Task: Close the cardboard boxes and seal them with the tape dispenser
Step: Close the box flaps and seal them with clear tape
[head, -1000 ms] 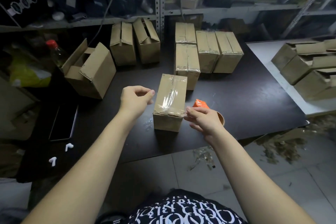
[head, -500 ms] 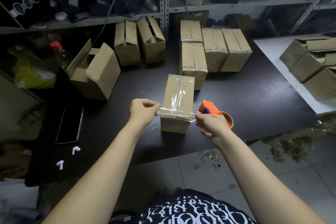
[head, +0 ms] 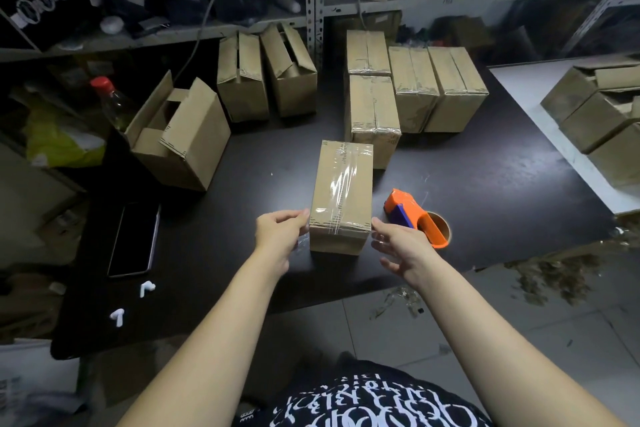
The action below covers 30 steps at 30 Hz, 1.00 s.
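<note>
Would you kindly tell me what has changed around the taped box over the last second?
The right hand has let go of the tape dispenser, which now lies on the table beside the box. Both hands have moved in to the near corners of the taped box, the left hand at its left edge. The box and the other cartons have stayed put.

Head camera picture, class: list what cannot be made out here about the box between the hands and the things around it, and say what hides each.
- Taped box, head view: contents hidden by the closed, taped flaps; its underside hidden by the table.
- Tape dispenser: the amount of tape left is hidden by its orange body.
- Open box: its inside is dark and screened by raised flaps.
- Boxes at right: cut off by the frame edge.
- Left hand and right hand: palms face away.
</note>
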### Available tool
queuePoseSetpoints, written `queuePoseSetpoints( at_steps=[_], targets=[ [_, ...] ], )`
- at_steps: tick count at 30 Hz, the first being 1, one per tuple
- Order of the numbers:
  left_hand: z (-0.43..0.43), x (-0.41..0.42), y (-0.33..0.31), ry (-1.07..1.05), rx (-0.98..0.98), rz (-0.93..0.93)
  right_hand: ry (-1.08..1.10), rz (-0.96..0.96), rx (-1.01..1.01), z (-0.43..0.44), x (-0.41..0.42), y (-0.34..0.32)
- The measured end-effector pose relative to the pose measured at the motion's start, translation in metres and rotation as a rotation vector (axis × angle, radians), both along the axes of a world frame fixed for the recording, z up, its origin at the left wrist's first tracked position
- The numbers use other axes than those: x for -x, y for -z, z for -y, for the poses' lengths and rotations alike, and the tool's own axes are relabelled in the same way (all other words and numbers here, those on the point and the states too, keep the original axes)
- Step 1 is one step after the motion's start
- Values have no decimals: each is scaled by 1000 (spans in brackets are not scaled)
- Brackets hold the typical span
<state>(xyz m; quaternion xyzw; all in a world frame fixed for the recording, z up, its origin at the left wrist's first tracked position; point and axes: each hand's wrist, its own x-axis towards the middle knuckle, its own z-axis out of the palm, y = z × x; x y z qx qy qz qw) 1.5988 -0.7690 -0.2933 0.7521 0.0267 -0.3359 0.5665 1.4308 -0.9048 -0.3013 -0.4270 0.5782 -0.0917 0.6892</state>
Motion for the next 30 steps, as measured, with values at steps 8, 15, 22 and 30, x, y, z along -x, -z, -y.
queuePoseSetpoints(
  at_steps=[8, 15, 22, 30],
  targets=[
    [3, 9, 20, 126, -100, 54, 95, 73, -136, -9, 5, 23],
    [-23, -4, 2, 465, -7, 734, -117, 80, 707, -6, 23, 13],
    [-26, -15, 7, 680, 71, 945, -324, 208, 877, -6, 24, 15],
    [-27, -17, 13, 704, 132, 986, -353, 209, 1003, -3, 21, 20]
  ],
)
